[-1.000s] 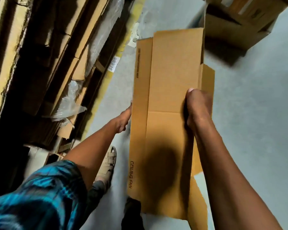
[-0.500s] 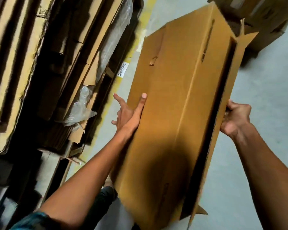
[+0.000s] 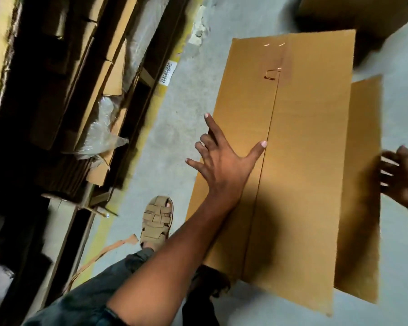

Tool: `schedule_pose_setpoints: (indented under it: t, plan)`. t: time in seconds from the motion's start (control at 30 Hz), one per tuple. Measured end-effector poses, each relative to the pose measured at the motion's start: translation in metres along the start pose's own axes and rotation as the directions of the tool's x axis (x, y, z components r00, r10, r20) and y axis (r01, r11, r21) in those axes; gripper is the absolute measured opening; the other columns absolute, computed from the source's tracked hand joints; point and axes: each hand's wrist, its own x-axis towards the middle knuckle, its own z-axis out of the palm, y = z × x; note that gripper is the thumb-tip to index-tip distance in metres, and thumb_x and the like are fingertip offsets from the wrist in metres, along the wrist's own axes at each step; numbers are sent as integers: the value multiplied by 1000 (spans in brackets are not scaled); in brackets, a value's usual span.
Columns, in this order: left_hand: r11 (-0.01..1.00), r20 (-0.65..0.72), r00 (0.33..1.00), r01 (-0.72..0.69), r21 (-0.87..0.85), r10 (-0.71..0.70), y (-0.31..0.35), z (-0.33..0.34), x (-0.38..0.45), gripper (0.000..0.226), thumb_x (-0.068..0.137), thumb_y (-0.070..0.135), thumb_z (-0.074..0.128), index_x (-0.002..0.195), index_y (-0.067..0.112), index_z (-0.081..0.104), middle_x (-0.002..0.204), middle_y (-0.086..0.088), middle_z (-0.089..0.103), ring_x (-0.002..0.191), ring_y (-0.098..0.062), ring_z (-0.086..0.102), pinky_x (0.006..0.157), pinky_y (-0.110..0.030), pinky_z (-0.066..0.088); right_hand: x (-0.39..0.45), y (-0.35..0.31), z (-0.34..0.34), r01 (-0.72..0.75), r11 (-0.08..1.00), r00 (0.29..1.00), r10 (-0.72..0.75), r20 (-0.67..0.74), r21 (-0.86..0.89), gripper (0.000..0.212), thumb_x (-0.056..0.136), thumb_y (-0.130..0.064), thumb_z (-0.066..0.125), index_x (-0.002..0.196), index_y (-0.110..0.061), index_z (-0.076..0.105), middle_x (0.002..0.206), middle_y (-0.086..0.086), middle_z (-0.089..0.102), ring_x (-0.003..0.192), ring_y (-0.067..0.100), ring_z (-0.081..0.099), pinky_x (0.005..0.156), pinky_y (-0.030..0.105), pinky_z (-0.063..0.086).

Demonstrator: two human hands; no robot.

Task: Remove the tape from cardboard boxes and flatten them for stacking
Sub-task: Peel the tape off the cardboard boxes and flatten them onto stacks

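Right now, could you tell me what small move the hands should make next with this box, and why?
Probably swing the flattened box left onto the cardboard stack: it already looks flat, the left hand lies spread on it, and the right hand is at its right edge.

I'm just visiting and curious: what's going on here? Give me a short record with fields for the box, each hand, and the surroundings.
box: flattened cardboard box, broad face up, one flap sticking out on its right side
left hand: left hand spread flat, fingers straight, pressing on the box's left part
right hand: right hand at the box's right edge, blurred; grip unclear
floor: grey floor with a torn cardboard strip near a sandalled foot
left side: stacked flat cardboard with clear plastic wrap
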Motion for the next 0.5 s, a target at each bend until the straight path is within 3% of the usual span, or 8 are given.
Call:
schedule_pose_setpoints:
  t: [0.07,0.13,0.2,0.27,0.33,0.37,0.43,0.5]
  plan:
    - [994,32,999,-44,103,41,7,11,-5,126,65,95,37,156,23,-13,151,-18,31,142,-39,23,106,-70,18,6,-3,2,66,975,982,-100,-159,-212,36,97,-56,40,105,-25,57,97,-4,64,88,20,58,81,33,44]
    - [982,80,993,-98,162,86,23,24,-12,121,66,95,35,157,24,1,156,-19,23,142,-44,20,105,-68,25,-13,3,14,241,905,912,-335,-238,-351,48,91,-59,47,116,-20,61,119,5,62,108,24,58,89,31,45]
    - [965,116,986,-140,224,116,35,33,-16,114,69,94,34,157,25,10,159,-20,16,143,-49,16,104,-66,30,-37,9,43,386,838,881,-459,-116,-385,58,92,-58,52,136,-21,53,139,7,54,127,23,51,107,36,41]
    - [952,129,984,-150,266,119,37,36,-17,110,72,93,30,157,26,11,161,-20,11,143,-50,13,104,-64,31,-44,15,74,411,728,865,-502,-18,-549,65,89,-59,55,143,-24,43,153,12,38,141,30,34,115,49,29]
    - [951,143,982,-160,265,125,34,35,-14,110,73,92,28,157,25,8,162,-19,6,145,-49,7,108,-63,28,-53,19,100,324,469,816,-579,-9,-821,69,86,-58,57,143,-26,38,161,20,14,148,42,8,114,62,16]
    - [948,151,978,-180,261,144,32,34,-13,110,74,92,27,158,24,8,162,-20,4,147,-47,3,110,-63,25,-55,21,109,314,367,765,-644,4,-876,68,86,-55,57,143,-24,38,162,21,10,149,44,2,113,64,13]
    - [926,145,967,-244,287,210,32,34,-9,106,79,88,26,157,17,15,163,-20,3,148,-44,-3,113,-65,16,-55,20,120,406,300,690,-720,75,-863,64,86,-51,57,142,-22,41,160,18,19,148,41,8,112,60,16]
    - [894,96,957,-291,340,275,35,31,-1,97,86,80,25,151,8,34,162,-19,11,149,-42,0,113,-68,11,-51,17,130,500,292,681,-714,162,-815,59,89,-51,54,140,-22,45,153,16,32,145,38,20,111,55,22]
